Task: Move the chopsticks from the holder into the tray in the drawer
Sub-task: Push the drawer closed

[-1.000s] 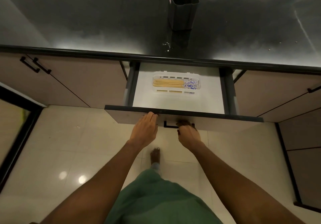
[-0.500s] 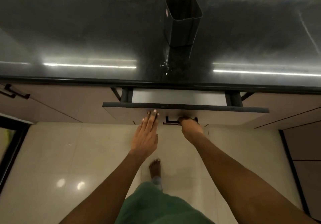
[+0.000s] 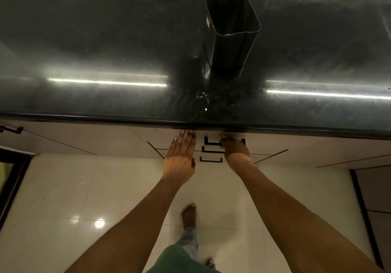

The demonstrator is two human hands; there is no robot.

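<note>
Closing looks done: drawer (image 3: 267, 143) flush, holder (image 3: 230, 33) empty; left hand (image 3: 179, 156) flat on its front, fingers (image 3: 186, 139) straight; right hand (image 3: 236, 149) grips the handle (image 3: 211, 143). Next: let go

The holder (image 3: 229, 46) is a tall, dark container with a squarish mouth and rounded corners. It stands upright on the glossy black worktop (image 3: 105, 39), toward the back and straight beyond the drawer. Its open top shows only dark inner walls and a bare bottom, and a small pale label sits on its left face.

The drawer (image 3: 262, 143) is pushed fully in, its pale front tucked just under the worktop's front edge, so its inside is hidden. The left hand (image 3: 179, 158) lies flat against the front. The right hand (image 3: 234, 147) curls its fingers over the black handle (image 3: 211, 143).
</note>
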